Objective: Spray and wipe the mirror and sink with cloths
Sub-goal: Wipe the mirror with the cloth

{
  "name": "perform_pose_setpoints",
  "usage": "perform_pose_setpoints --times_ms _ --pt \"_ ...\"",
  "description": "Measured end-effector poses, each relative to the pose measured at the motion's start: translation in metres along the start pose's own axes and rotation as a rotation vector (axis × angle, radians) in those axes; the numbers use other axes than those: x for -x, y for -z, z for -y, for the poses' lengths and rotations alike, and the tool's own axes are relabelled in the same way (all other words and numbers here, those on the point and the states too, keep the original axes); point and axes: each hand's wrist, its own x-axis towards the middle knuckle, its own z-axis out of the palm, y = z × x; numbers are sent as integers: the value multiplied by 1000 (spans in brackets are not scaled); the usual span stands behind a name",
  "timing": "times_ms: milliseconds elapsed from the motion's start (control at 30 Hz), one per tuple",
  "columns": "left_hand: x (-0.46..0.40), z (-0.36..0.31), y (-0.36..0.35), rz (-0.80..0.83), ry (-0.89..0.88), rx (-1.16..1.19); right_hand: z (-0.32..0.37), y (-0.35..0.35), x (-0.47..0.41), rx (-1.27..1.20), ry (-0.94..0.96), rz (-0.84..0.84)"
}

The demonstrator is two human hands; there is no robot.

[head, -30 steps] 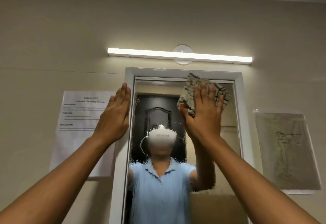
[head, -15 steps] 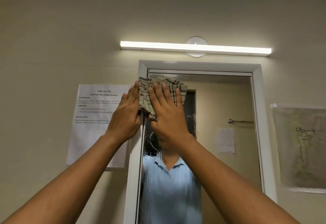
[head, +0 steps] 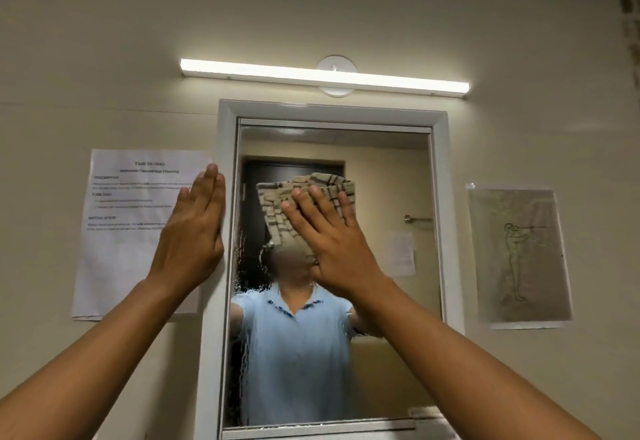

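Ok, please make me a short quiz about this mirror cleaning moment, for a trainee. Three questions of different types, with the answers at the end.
1. True or false: the right hand presses the cloth flat on the mirror with straight fingers.
2. Multiple choice: the left hand rests on
A. the light bar
B. the left side of the mirror frame and the printed sheet
C. the drawing on the right
3. Fill in: spray droplets show on the glass along its ___ edge.

Key
1. true
2. B
3. left; droplets sit beside the frame, below the cloth.
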Motion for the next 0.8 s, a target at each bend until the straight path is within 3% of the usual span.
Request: perform_pose_setpoints --times_ms 300,633,800 --pt "8 -5 -8 -31 27 37 -92 24 56 -51 -341 -45" --pt "15 -8 -6 -9 42 33 -31 0 119 -42 -503 -42" --pt "15 -6 -4 7 36 30 -29 6 66 -49 -555 -52"
